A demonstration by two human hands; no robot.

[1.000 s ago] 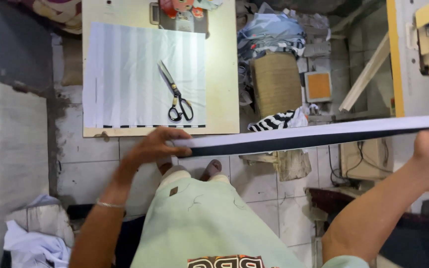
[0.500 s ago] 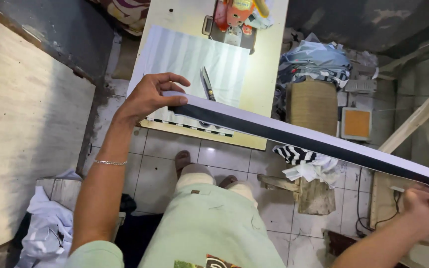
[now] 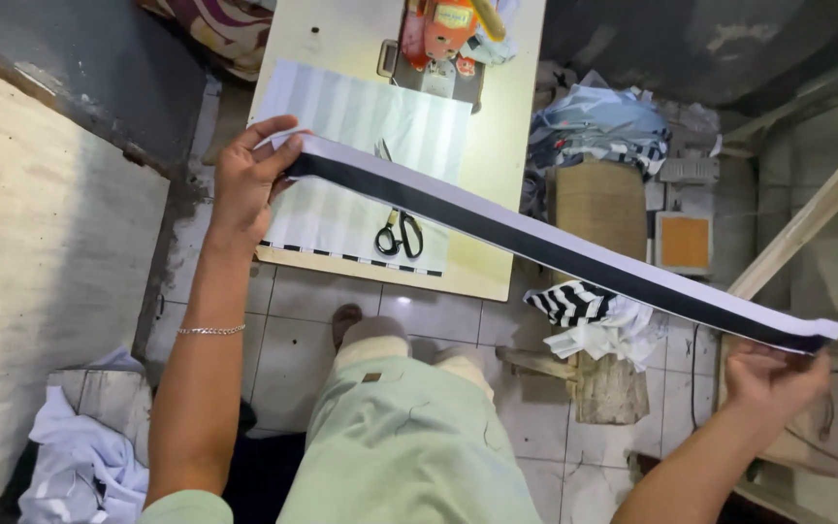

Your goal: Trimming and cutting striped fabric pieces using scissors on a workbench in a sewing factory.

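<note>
A long folded strip of fabric [image 3: 555,254], white on top with a black edge, stretches between my two hands above the floor. My left hand [image 3: 244,184] grips its far-left end over the cream table [image 3: 497,146]. At the lower right, my right hand [image 3: 773,378] holds the other end from underneath. Under the strip, a pale striped cloth [image 3: 361,126] lies flat on the table with black-handled scissors [image 3: 398,231] on it.
A sewing machine with orange and red items [image 3: 443,34] stands at the table's far edge. A wooden board [image 3: 41,291] fills the left side. Fabric scraps [image 3: 598,320] and a cloth pile [image 3: 603,121] lie on the tiled floor, white cloth [image 3: 80,456] at lower left.
My left hand has carried its end of the strip up and over the table, while my right hand dropped low to the right, so the strip now slants. My view has swung left.
</note>
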